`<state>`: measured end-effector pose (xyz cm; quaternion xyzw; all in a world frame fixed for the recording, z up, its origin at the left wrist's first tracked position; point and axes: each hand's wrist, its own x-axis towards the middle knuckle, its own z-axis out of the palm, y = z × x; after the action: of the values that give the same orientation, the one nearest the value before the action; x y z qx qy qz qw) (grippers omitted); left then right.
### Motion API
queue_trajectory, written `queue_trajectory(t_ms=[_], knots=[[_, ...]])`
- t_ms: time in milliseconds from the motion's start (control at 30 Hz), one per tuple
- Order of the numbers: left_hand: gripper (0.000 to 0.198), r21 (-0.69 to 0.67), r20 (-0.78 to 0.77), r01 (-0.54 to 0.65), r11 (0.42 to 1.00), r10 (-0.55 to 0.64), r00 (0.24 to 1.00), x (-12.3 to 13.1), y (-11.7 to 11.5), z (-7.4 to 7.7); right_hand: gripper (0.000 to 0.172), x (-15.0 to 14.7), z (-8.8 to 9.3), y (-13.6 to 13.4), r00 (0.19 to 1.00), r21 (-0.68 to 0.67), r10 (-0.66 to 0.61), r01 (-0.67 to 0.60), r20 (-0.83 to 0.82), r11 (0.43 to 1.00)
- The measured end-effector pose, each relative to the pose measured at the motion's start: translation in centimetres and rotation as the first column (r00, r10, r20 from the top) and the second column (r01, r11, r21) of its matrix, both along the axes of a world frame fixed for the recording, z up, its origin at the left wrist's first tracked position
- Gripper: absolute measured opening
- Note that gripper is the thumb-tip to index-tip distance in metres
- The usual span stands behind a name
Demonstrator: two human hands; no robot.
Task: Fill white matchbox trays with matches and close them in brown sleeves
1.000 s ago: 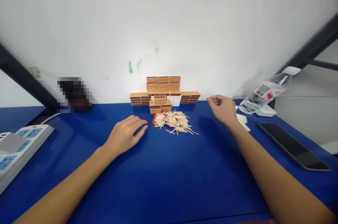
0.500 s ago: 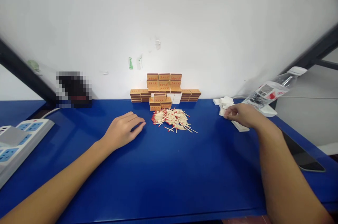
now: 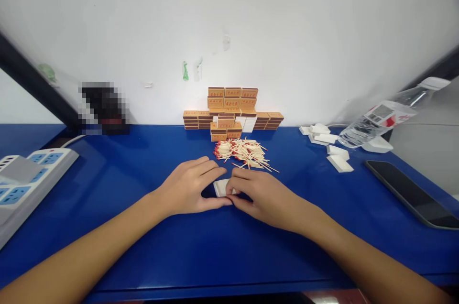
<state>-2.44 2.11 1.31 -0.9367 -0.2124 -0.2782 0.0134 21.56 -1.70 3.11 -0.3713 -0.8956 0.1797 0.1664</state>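
A small white matchbox tray [image 3: 221, 187] lies on the blue table [image 3: 229, 246] in front of me. My left hand [image 3: 190, 187] and my right hand [image 3: 260, 196] meet around it, fingers curled and pinching its ends. Just behind the hands lies a loose pile of red-tipped matches [image 3: 245, 153]. Against the wall stands a stack of orange matchboxes [image 3: 232, 113].
Several more white trays [image 3: 328, 146] lie at the right, near a tilted water bottle [image 3: 387, 117] and a dark phone [image 3: 412, 194]. A white and blue power strip [image 3: 25, 182] sits at the left edge. A blurred dark object [image 3: 103, 108] stands by the wall.
My right hand went to the white trays at the right, then came back to the centre with one. My left hand slid right to meet it. The camera tilted down slightly.
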Motion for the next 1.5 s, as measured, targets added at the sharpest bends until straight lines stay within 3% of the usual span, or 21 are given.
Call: queue_trajectory(t_ms=[100,267,467,667,800,867,967,1167,1300,1500], knots=[[0.042,-0.008,-0.061,0.002,1.000,-0.002,0.998,0.2,0.0,-0.3,0.009,0.9,-0.7,0.6,1.000,-0.005,-0.012,0.012,-0.028,1.000],[0.040,-0.024,-0.122,-0.053,0.998,0.050,0.991,-0.1,0.3,-0.4,0.013,3.6,0.1,2.0,0.995,0.038,-0.095,0.095,-0.013,0.995],[0.036,-0.054,-0.148,-0.078,0.995,0.069,0.987,-0.4,0.8,-0.6,0.029,3.2,0.1,1.3,0.994,0.015,-0.093,0.092,0.058,0.996],[0.038,0.004,-0.133,-0.135,0.991,0.135,0.982,-0.9,1.6,-0.4,0.012,2.3,0.0,0.9,0.999,-0.058,-0.032,0.030,-0.033,0.998],[0.036,-0.086,-0.078,-0.181,0.980,0.175,0.982,-0.6,1.2,-0.2,0.011,2.9,0.0,1.5,0.993,-0.024,-0.093,0.092,-0.075,0.996],[0.041,-0.136,-0.071,-0.171,0.976,0.163,0.984,-0.3,0.9,-0.4,0.006,3.4,-0.1,1.9,0.988,0.020,-0.144,0.145,-0.053,0.989],[0.045,-0.177,-0.076,-0.149,0.973,0.138,0.988,0.0,0.8,-0.9,0.019,3.8,-0.4,2.3,0.980,0.073,-0.196,0.194,0.020,0.978],[0.031,-0.236,-0.033,-0.049,0.971,0.042,0.999,-0.1,1.1,-0.9,0.023,3.0,-1.6,2.0,0.989,0.048,-0.147,0.145,0.032,0.988],[0.052,-0.265,0.011,-0.033,0.964,0.037,0.999,0.0,0.6,-0.2,0.031,2.5,-1.9,2.0,0.992,0.053,-0.127,0.128,-0.019,0.990],[0.046,-0.307,-0.034,-0.033,0.951,0.024,0.999,0.1,0.3,0.0,0.011,1.8,-2.1,1.6,0.978,0.079,-0.204,0.206,-0.037,0.975]])
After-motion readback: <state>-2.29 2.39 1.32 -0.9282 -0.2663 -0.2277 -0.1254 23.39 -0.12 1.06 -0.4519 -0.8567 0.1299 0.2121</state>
